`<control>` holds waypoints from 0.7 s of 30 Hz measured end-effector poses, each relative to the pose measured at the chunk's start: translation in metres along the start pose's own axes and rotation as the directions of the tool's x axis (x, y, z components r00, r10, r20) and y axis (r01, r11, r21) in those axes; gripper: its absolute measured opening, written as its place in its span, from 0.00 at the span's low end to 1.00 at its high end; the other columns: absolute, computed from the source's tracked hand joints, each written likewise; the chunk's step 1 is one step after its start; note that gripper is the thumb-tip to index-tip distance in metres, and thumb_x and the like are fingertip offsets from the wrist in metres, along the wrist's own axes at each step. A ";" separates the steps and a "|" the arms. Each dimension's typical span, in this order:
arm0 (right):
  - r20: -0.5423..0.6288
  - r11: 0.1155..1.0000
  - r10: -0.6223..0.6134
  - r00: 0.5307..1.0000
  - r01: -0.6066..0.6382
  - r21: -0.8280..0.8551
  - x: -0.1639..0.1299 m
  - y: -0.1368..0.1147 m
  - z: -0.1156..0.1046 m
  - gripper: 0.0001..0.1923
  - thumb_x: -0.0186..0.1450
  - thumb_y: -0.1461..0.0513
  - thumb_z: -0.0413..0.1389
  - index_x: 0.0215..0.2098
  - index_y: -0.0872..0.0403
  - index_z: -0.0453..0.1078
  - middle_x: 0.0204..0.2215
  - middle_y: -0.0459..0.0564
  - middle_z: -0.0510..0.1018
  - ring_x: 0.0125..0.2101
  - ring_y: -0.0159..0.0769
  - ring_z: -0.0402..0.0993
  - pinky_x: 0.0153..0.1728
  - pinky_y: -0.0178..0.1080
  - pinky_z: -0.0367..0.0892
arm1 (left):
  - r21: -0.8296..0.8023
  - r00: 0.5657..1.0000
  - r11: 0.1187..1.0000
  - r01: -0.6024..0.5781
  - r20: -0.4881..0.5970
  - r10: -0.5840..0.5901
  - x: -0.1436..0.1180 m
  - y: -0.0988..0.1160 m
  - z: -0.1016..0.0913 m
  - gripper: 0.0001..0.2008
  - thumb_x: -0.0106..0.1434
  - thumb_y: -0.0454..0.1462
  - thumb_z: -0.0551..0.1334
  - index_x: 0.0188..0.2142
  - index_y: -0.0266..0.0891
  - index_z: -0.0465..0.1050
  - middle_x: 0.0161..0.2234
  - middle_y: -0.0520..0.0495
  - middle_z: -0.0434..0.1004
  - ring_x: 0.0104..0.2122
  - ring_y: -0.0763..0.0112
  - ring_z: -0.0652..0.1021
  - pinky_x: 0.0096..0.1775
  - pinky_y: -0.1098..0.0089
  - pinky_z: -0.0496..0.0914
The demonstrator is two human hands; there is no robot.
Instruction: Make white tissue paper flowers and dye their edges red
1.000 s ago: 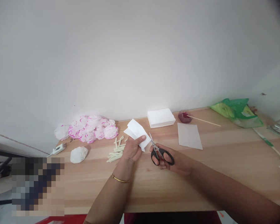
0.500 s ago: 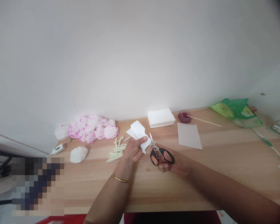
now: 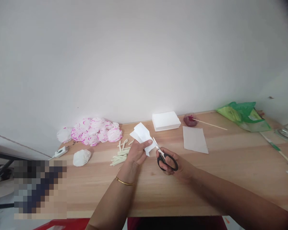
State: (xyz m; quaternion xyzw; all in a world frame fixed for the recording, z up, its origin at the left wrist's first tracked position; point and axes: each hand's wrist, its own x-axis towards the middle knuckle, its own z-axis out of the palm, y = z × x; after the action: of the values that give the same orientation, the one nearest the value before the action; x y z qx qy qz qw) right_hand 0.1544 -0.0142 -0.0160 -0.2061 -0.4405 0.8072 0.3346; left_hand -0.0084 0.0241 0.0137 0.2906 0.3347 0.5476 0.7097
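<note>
My left hand pinches a folded white tissue paper between thumb and fingers, over the middle of the wooden table. Black-handled scissors are in my right hand, with fingers through the loops. Their blades point up and left at the paper's right edge and look nearly closed. Whether they touch the paper I cannot tell. Just left of my left hand lie several pale green sticks. Behind my hands is a stack of white tissue paper.
At the back left sit pink-edged white paper flowers; a white paper ball lies in front. A white plug is at the left edge. On the right are a flat sheet, a red dye cup with a stick, and a green plastic bag.
The scissors' handles have come together and the blades have narrowed. My right hand has shifted slightly; my left hand still holds the paper in much the same place.
</note>
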 end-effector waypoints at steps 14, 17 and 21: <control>0.037 0.994 -0.072 0.997 0.075 -0.084 0.004 0.001 -0.001 0.26 0.60 0.41 0.51 0.41 0.54 0.59 0.26 0.44 0.64 0.20 0.24 0.48 0.22 0.33 0.45 | 0.139 0.984 0.990 -0.016 0.178 -0.009 -0.001 -0.007 0.001 0.13 0.49 0.35 0.69 0.30 0.31 0.68 0.19 0.50 0.70 0.17 0.77 0.70 0.19 0.76 0.61; 0.009 0.991 -0.076 0.997 0.077 -0.108 0.002 -0.001 -0.001 0.27 0.60 0.40 0.50 0.41 0.54 0.59 0.22 0.42 0.61 0.20 0.24 0.48 0.22 0.33 0.45 | 0.090 0.990 0.995 -0.032 0.140 0.019 0.000 -0.007 0.000 0.13 0.48 0.32 0.70 0.32 0.32 0.68 0.23 0.51 0.72 0.19 0.77 0.72 0.22 0.76 0.64; -0.007 0.983 -0.072 0.997 0.070 -0.168 0.000 -0.003 -0.004 0.27 0.60 0.41 0.51 0.40 0.55 0.59 0.19 0.39 0.59 0.19 0.24 0.47 0.21 0.33 0.44 | 0.085 0.995 0.996 -0.023 0.096 0.015 0.000 -0.005 -0.001 0.15 0.46 0.31 0.71 0.33 0.33 0.68 0.23 0.52 0.71 0.20 0.76 0.72 0.22 0.76 0.65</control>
State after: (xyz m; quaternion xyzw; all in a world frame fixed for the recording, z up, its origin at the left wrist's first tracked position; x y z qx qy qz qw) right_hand 0.1578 -0.0104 -0.0154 -0.2230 -0.5115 0.7536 0.3475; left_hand -0.0067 0.0226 0.0092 0.3498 0.3212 0.5248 0.7064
